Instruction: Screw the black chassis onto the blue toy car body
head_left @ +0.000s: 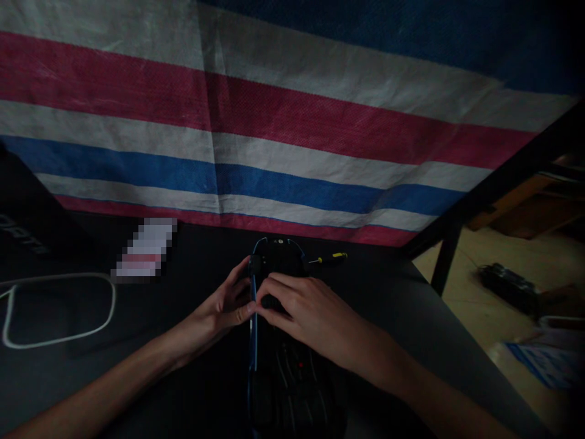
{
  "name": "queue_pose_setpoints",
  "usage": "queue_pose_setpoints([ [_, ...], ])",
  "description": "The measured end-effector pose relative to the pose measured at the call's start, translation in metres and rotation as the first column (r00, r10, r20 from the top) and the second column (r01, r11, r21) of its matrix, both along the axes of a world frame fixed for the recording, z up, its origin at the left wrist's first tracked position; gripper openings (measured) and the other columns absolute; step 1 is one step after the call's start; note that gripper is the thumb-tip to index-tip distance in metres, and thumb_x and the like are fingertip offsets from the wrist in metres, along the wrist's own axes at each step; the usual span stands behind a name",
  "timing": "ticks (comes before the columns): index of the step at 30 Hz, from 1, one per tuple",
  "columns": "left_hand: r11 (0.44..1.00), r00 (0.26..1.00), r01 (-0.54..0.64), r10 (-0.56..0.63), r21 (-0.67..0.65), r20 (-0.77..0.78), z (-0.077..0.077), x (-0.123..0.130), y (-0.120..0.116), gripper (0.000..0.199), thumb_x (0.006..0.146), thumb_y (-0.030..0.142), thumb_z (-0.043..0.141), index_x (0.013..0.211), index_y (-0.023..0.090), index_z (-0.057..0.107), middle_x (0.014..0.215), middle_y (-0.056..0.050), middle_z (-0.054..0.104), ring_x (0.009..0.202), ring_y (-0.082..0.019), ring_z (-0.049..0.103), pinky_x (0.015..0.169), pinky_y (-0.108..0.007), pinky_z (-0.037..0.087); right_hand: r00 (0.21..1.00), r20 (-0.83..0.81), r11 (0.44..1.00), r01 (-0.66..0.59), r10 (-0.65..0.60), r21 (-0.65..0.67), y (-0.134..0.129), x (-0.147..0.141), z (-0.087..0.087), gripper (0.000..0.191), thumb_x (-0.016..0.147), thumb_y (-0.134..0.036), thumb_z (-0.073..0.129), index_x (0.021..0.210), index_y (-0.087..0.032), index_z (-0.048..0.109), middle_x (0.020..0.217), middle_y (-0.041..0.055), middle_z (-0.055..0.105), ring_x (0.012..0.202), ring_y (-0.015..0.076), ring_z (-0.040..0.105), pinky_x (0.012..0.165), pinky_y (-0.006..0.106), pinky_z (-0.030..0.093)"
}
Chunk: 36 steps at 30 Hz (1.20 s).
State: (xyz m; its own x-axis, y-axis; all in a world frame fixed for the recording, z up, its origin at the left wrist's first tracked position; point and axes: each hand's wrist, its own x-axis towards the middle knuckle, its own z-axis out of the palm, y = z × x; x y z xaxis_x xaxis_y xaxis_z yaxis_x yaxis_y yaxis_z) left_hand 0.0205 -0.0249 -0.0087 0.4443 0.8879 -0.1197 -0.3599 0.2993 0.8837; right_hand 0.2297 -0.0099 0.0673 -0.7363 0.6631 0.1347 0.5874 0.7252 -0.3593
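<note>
A long black body with blue side edges [254,347], which looks like a toy car, lies lengthwise on the dark table in front of me. Along its left side, my left hand [231,299] grips the edge, with the thumb pressed near the right fingertips. My right hand [297,302] is over the body's middle, its thumb and fingers closed around a small black ribbed piece [271,303]. Poor light and my fingers hide what that piece joins. Beyond my right hand lies a small screwdriver [331,259] with a black and yellow handle.
A blurred-out pale rectangle [144,247] lies on the table [388,292] at the left, near a looped white cable [59,338]. A dark box [36,213] stands at far left. Behind hangs a striped sheet [292,116]. Past the right edge, the floor holds a black object [509,286].
</note>
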Motion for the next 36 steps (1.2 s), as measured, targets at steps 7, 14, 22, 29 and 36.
queue_pose_setpoints([
  [7,1.0,1.0,-0.006,0.007,0.023,-0.023,-0.001,0.0,-0.001,0.093,0.09,0.025,0.075,0.164,0.037,0.02,0.169,-0.011,0.031,0.157,-0.034,0.023,0.125,-0.052,0.022,0.998,0.064,0.993,0.01,-0.018,0.121,-0.005,-0.003,-0.003,0.018,0.104,-0.031,0.055,0.103,-0.016,0.066,0.1,0.0039,0.07,0.083,0.0175,0.071,0.067,0.029,0.051],
  [14,1.0,1.0,-0.008,0.008,-0.005,-0.014,0.0,0.0,-0.001,0.095,0.09,0.026,0.076,0.164,0.037,0.017,0.17,-0.011,0.029,0.157,-0.033,0.023,0.125,-0.053,0.021,0.994,0.088,0.966,0.036,-0.061,0.258,-0.008,-0.008,-0.01,0.011,0.101,-0.022,0.058,0.104,-0.014,0.065,0.099,0.0052,0.068,0.083,0.0212,0.071,0.061,0.032,0.05],
  [22,1.0,0.998,0.011,-0.01,-0.02,0.056,-0.003,-0.001,0.002,0.093,0.089,0.021,0.076,0.163,0.036,0.021,0.169,-0.011,0.03,0.155,-0.034,0.026,0.124,-0.053,0.022,0.997,0.072,0.988,-0.008,-0.003,0.153,-0.006,-0.002,-0.006,0.016,0.104,-0.027,0.053,0.104,-0.016,0.064,0.099,0.0033,0.068,0.079,0.0169,0.069,0.063,0.031,0.05],
  [29,1.0,0.998,0.019,-0.018,-0.015,0.067,-0.001,0.0,0.002,0.088,0.091,0.02,0.073,0.162,0.038,0.024,0.164,-0.01,0.038,0.153,-0.034,0.03,0.123,-0.054,0.022,1.0,0.023,0.999,-0.012,0.011,0.031,-0.005,0.001,0.0,0.015,0.104,-0.027,0.054,0.105,-0.017,0.065,0.1,0.0039,0.068,0.083,0.017,0.068,0.071,0.031,0.052],
  [36,1.0,0.998,0.024,-0.023,-0.014,0.063,0.005,0.002,0.002,0.081,0.091,0.02,0.072,0.158,0.04,0.031,0.157,-0.006,0.047,0.151,-0.032,0.035,0.123,-0.052,0.023,0.946,-0.324,0.991,-0.046,0.002,-0.128,-0.002,0.015,0.029,0.012,0.103,-0.028,0.057,0.109,-0.021,0.065,0.111,0.0019,0.063,0.102,0.0131,0.064,0.093,0.027,0.049],
])
